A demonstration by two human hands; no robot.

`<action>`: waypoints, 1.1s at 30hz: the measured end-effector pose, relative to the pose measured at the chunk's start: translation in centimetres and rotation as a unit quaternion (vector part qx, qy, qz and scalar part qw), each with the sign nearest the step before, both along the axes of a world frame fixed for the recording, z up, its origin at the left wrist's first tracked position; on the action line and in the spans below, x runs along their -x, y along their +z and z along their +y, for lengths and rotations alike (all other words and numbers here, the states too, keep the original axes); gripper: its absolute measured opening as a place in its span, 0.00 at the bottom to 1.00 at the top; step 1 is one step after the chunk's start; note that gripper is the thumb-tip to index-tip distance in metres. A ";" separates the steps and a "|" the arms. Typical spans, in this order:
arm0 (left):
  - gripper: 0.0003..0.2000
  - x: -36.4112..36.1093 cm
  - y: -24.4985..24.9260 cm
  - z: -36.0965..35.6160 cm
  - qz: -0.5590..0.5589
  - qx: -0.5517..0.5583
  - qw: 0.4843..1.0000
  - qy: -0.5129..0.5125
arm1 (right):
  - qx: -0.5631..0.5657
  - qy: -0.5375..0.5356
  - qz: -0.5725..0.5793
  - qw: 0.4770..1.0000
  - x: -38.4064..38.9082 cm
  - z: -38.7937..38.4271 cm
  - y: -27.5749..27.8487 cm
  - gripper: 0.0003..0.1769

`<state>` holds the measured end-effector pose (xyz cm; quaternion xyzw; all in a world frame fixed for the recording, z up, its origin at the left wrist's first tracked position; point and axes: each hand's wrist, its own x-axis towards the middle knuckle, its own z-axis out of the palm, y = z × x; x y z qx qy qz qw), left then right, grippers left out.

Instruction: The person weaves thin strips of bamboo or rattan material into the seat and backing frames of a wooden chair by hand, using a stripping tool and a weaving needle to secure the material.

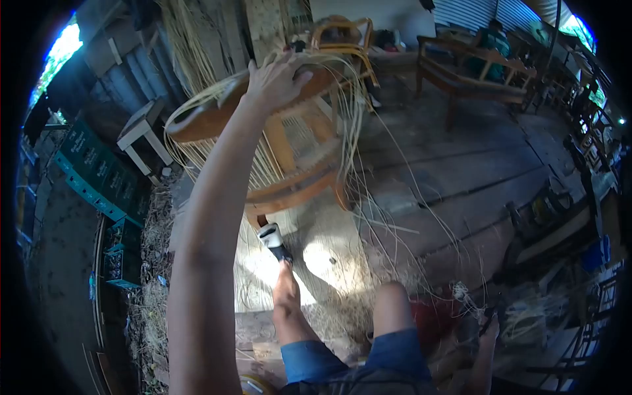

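Note:
My left hand (273, 80) lies on the top rail of a wooden chair frame (289, 187), its fingers spread. Thin cane strands (257, 161) run across the frame, and a loose bundle of strands (353, 118) hangs from its right side to the floor. Low at the right, my right hand (488, 329) is closed around something dark, too blurred to name. A pale tangle of strands (461, 289) is close beside that hand.
Green crates (102, 171) and a small white stool (141, 131) stand at the left. A wooden bench (461, 82) and a seated person (492, 46) are at the back right. Another chair (341, 36) stands behind. Fibre scraps (342, 309) litter the floor near my legs.

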<state>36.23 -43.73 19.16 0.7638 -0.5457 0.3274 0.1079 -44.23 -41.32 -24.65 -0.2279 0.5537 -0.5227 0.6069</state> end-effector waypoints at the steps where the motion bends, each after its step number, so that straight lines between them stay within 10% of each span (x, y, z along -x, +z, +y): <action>1: 0.24 0.6 -1.0 -1.3 -0.064 -0.007 0.998 0.007 | -0.011 -0.010 0.010 1.000 1.4 1.8 0.3 0.20; 5: 0.24 5.3 -4.4 -6.3 -0.042 0.014 0.979 -0.200 | -0.127 -0.069 0.057 0.988 3.0 7.5 3.0 0.20; 13: 0.25 4.4 -14.7 -11.0 -0.002 -0.116 0.982 -0.151 | -0.080 -0.086 -0.006 0.993 8.2 13.3 7.4 0.21; 17: 0.25 2.5 -16.9 -10.4 -0.037 -0.159 0.980 -0.111 | -0.129 -0.217 0.210 0.945 10.4 15.6 7.9 0.22; 21: 0.24 3.8 -18.8 -10.7 -0.041 -0.102 0.977 -0.184 | -0.114 -0.110 0.276 0.948 9.2 17.2 9.7 0.21; 25: 0.15 17.6 -18.0 -3.0 0.221 -0.129 0.957 -0.137 | -0.078 0.080 0.286 0.952 -3.2 12.8 13.4 0.19; 26: 0.12 20.2 -20.3 -0.6 0.224 -0.048 0.938 -0.261 | -0.048 0.132 0.240 0.961 -6.6 11.7 13.7 0.19; 27: 0.12 23.9 -20.7 2.7 0.279 -0.174 0.927 -0.182 | -0.021 0.187 0.192 0.963 -10.0 10.9 13.9 0.19; 29: 0.21 29.8 -22.1 9.5 0.750 -0.167 0.582 -0.267 | -0.042 0.283 0.006 0.958 -17.3 9.8 14.8 0.19; 30: 0.19 32.3 -25.4 11.3 0.810 -0.134 0.446 -0.357 | -0.032 0.330 -0.083 0.940 -21.1 9.6 15.4 0.20; 33: 0.16 35.0 -26.3 17.4 0.852 -0.022 0.467 -0.236 | -0.038 0.441 -0.162 0.882 -30.2 9.1 18.1 0.21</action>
